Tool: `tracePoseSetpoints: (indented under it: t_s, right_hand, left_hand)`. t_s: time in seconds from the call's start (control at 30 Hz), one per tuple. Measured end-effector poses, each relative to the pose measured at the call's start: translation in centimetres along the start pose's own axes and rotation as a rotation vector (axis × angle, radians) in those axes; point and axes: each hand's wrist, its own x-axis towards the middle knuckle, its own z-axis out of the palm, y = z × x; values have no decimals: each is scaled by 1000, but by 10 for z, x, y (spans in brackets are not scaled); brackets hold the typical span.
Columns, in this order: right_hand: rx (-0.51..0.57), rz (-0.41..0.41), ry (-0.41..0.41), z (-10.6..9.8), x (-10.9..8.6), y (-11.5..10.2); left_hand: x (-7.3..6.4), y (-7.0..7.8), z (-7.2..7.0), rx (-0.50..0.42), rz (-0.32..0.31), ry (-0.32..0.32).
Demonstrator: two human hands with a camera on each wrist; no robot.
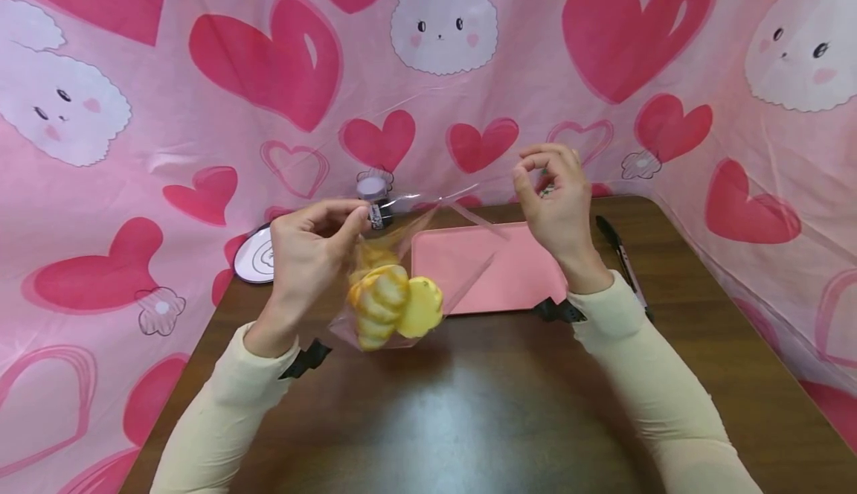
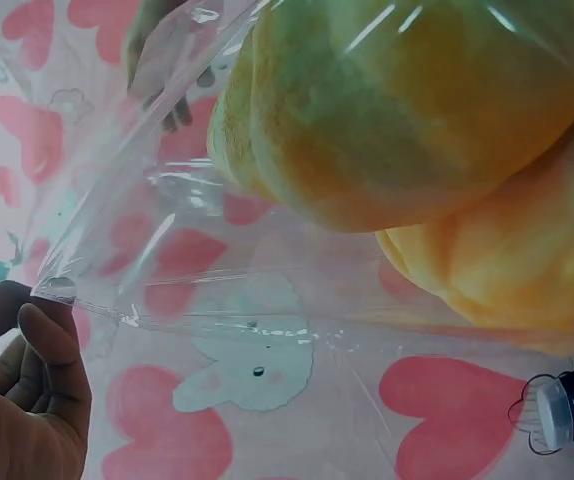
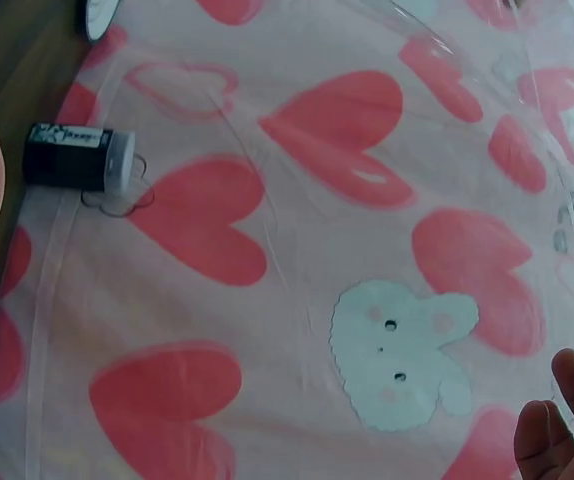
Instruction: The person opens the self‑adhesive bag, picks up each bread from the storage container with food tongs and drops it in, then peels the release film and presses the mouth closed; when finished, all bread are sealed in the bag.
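A clear plastic bag (image 1: 462, 286) hangs above the table between my hands. Inside it are a croissant-shaped bread (image 1: 380, 306), a yellow round piece (image 1: 422, 308) and another golden-brown bread (image 1: 375, 257) behind them. My left hand (image 1: 315, 248) pinches the bag's top edge between thumb and fingers. Higher and to the right, my right hand (image 1: 559, 196) pinches the far side of the opening, the film drawn out between both hands. In the left wrist view, the breads (image 2: 407, 120) show large through the film, beside the left hand (image 2: 32, 370). Only fingertips of the right hand (image 3: 567, 400) show in the right wrist view.
Behind the bag, a pink tray (image 1: 482, 256) lies on the brown wooden table (image 1: 428, 419). A dark jar with a pale lid (image 1: 375, 200) stands at the back, and a white dark-rimmed plate (image 1: 254, 256) is at left. A black-tipped utensil (image 1: 623, 256) lies at right. Heart-and-rabbit cloth (image 1: 382, 137) surrounds the table.
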Motion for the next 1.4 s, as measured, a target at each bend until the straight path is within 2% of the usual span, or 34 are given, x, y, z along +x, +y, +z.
tracePoseSetpoints:
  t_s: [0.13, 0.27, 0.37, 0.5, 0.57, 0.73, 0.93, 1.23, 1.4]
  right_hand:
    - [-4, 52, 50, -7, 2, 5]
    - [-20, 93, 77, -16, 4, -1]
    - [-31, 154, 97, -22, 6, -4]
    - [-57, 239, 130, -30, 7, 1]
    - [-72, 263, 146, -34, 7, 6]
    - [-110, 290, 193, -45, 7, 36]
    - [-159, 290, 234, -56, 7, 68]
    - [-215, 268, 251, -66, 4, 88]
    - [-237, 298, 247, -68, 3, 95]
  left_hand:
    - [1, -2, -5, 8, 5, 18]
    - [2, 1, -9, 40, 26, 44]
    - [2, 5, -11, 69, 38, 56]
    - [0, 10, -14, 87, 50, 61]
    - [0, 8, -16, 94, 57, 68]
    - [3, -4, -21, 90, 69, 85]
    - [3, -9, -25, 76, 97, 90]
    - [3, -7, -24, 77, 94, 107]
    - [3, -6, -23, 66, 85, 109]
